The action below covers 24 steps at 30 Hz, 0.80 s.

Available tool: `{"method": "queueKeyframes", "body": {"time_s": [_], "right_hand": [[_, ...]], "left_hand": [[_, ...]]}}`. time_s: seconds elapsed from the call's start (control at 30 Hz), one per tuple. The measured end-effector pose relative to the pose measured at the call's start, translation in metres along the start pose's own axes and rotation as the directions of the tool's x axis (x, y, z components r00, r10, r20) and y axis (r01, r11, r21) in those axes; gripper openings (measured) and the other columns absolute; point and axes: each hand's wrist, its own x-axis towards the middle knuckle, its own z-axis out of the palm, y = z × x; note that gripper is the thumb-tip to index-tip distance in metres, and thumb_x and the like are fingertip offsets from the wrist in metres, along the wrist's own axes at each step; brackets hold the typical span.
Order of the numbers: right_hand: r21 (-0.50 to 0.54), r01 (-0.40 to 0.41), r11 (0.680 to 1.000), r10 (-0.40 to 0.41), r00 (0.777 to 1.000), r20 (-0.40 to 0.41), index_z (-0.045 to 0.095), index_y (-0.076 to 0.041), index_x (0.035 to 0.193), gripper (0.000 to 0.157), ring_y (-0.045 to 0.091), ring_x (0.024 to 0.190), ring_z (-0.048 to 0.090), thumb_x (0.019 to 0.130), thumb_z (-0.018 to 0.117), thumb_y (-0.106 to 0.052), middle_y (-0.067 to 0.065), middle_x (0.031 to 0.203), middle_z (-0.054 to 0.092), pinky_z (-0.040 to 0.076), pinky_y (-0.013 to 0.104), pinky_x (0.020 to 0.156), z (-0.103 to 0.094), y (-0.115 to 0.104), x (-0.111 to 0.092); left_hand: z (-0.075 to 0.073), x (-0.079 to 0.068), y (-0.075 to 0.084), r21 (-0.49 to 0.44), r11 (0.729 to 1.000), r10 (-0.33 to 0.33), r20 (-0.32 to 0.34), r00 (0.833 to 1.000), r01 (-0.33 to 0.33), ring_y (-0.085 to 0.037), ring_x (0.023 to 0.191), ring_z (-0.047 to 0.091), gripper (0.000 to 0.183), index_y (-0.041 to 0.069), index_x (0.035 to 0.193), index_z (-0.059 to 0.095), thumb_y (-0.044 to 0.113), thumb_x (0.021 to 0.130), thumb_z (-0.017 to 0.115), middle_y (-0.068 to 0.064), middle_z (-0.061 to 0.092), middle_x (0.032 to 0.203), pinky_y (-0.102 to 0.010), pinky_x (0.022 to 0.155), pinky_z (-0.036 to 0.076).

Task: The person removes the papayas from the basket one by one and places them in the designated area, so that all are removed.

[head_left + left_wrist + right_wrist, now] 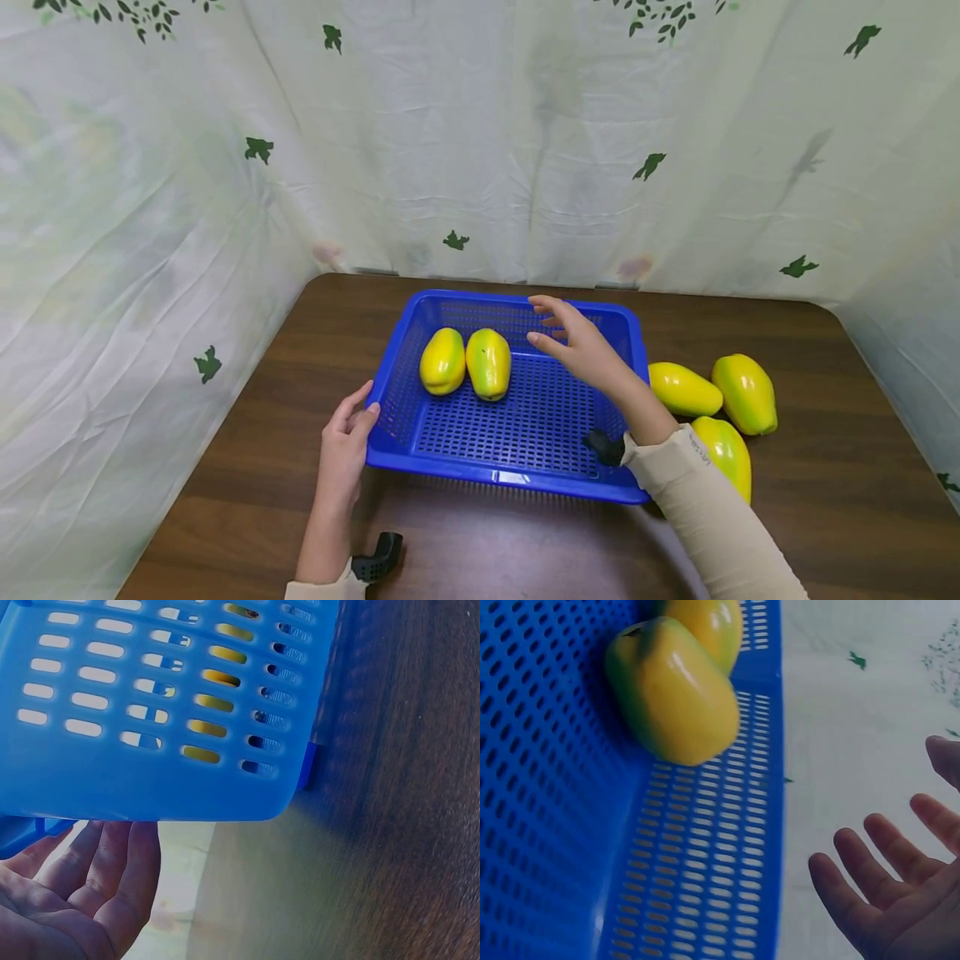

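A blue perforated plastic basket (510, 479) stands on the table, and my left hand (347, 437) holds its left rim, thumb against the edge. In the left wrist view the left fingers (127, 877) reach up to the rim of the basket wall (150, 791). Two glossy yellow-green papayas, a left one (442, 361) and a right one (489, 364), lie side by side in the basket's left half. Over the basket's right half hovers my right hand (573, 337), fingers spread and loosely bent, nothing in it. The right wrist view shows that hand (900, 892) apart from the papaya (675, 694).
Three more yellow fruits lie right of the basket: one by its wall (684, 389), one farther right (745, 394) and one partly behind the right sleeve (726, 454). The brown wooden table (247, 433) is bordered by a pale curtain (465, 150) with green leaf and bird prints.
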Motion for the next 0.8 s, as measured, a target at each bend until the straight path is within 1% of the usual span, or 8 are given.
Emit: {"method": "queueKeyframes", "body": {"time_s": [0.17,0.27,0.5,0.63,0.8], "right_hand": [[-0.01,-0.04,0.999,0.04,0.998,0.044,0.034,-0.013,0.137,0.051,0.034,0.116,0.041,0.092,0.052,-0.027,0.014,0.134,0.038,0.034,0.047,0.093,0.01,0.004,0.011],[-0.026,-0.05,0.998,0.051,0.997,0.061,0.035,-0.011,0.136,0.05,0.035,0.114,0.042,0.092,0.053,-0.024,0.016,0.133,0.039,0.035,0.049,0.092,0.016,0.006,0.017],[-0.083,-0.08,0.993,0.089,0.99,0.111,0.037,-0.011,0.136,0.05,0.035,0.112,0.044,0.091,0.054,-0.022,0.015,0.132,0.04,0.039,0.046,0.088,0.027,0.009,0.026],[-0.073,-0.105,0.992,0.116,0.978,0.171,0.035,-0.012,0.137,0.054,0.036,0.115,0.042,0.089,0.057,-0.024,0.013,0.135,0.037,0.039,0.046,0.088,0.033,0.012,0.03],[-0.062,-0.124,0.99,0.136,0.959,0.247,0.033,-0.011,0.138,0.06,0.033,0.121,0.036,0.087,0.061,-0.023,0.013,0.138,0.034,0.035,0.046,0.093,0.042,0.017,0.035]], "left_hand": [[0.0,0.001,-0.001,0.002,1.0,-0.003,-0.008,1.0,0.003,-0.016,0.085,0.059,0.037,0.018,0.129,0.05,0.023,0.092,0.052,-0.021,0.057,0.11,-0.025,0.07,0.049],[-0.001,0.001,-0.002,0.009,1.0,-0.009,-0.005,1.0,0.009,-0.017,0.087,0.059,0.038,0.019,0.129,0.049,0.025,0.092,0.052,-0.019,0.057,0.11,-0.025,0.071,0.049],[-0.001,0.002,-0.003,-0.002,1.0,-0.005,-0.009,1.0,0.005,-0.016,0.087,0.059,0.038,0.019,0.129,0.05,0.024,0.092,0.052,-0.018,0.057,0.11,-0.025,0.071,0.049],[0.0,0.003,-0.003,-0.008,1.0,-0.01,-0.013,1.0,0.009,-0.016,0.086,0.059,0.037,0.019,0.129,0.05,0.023,0.092,0.052,-0.018,0.057,0.11,-0.025,0.071,0.049],[-0.001,0.003,-0.003,-0.005,1.0,-0.017,-0.009,1.0,0.017,-0.016,0.087,0.059,0.038,0.019,0.129,0.05,0.024,0.092,0.053,-0.018,0.057,0.111,-0.025,0.071,0.049]]}}
